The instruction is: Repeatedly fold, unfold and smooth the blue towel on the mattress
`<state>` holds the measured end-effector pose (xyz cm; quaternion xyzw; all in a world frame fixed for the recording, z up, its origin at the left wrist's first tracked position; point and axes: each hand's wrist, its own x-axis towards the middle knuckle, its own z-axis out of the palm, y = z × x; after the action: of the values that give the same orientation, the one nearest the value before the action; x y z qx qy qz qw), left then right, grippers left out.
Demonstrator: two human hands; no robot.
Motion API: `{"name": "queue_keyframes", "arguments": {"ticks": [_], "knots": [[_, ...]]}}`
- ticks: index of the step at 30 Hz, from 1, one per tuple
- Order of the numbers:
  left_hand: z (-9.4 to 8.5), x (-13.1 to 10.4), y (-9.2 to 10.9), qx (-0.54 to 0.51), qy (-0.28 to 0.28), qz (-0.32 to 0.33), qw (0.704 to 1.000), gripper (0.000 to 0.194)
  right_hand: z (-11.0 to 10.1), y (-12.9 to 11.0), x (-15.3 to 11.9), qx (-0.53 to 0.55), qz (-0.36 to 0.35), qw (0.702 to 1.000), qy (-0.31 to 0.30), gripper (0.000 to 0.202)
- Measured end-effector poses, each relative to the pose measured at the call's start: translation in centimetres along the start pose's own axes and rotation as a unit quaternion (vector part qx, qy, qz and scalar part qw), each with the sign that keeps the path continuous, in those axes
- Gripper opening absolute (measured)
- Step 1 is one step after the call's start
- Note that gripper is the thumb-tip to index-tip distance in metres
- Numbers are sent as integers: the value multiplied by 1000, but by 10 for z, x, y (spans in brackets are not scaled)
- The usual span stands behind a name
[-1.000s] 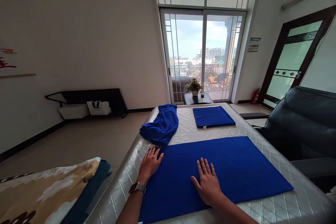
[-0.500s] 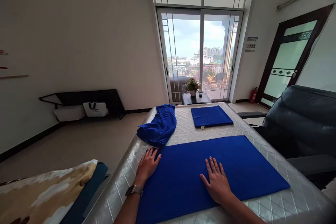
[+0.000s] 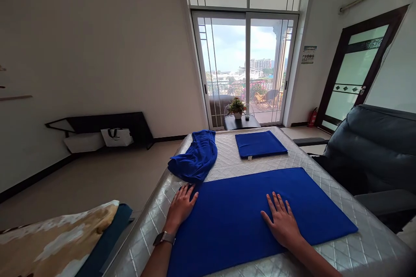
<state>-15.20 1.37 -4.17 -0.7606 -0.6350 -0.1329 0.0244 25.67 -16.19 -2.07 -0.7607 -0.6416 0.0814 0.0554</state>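
A blue cloth (image 3: 234, 216) lies spread flat in front of me on a quilted silver mattress (image 3: 224, 165). My left hand (image 3: 181, 204) rests on its left edge near the far corner, fingers stretched out. Flat on the right half of the cloth lies my right hand (image 3: 282, 220), its fingers spread. Just beyond my left hand is a crumpled blue cloth (image 3: 196, 156). A neatly folded blue cloth (image 3: 261, 144) with a small white tag sits at the far side of the mattress.
On the right stands a black leather chair (image 3: 373, 151). A small dark table (image 3: 242, 122) with a potted plant (image 3: 237, 107) is beyond the mattress, before the sliding glass door. A patterned blanket (image 3: 61, 238) lies at lower left; a white bag (image 3: 116, 137) is by the wall.
My right hand has slid to the right across the flat blue cloth. My left hand has stayed at the left edge.
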Motion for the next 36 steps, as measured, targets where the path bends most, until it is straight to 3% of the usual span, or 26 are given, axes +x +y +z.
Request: {"name": "queue_keyframes", "arguments": {"ticks": [19,36], "knots": [[-4,-1,1,-13,-7,-9,1000,63,11,97,23,-45,108,993,25,88],[-6,1,4,-4,-13,-11,1000,60,-1,173,27,-36,201,977,60,92]]}}
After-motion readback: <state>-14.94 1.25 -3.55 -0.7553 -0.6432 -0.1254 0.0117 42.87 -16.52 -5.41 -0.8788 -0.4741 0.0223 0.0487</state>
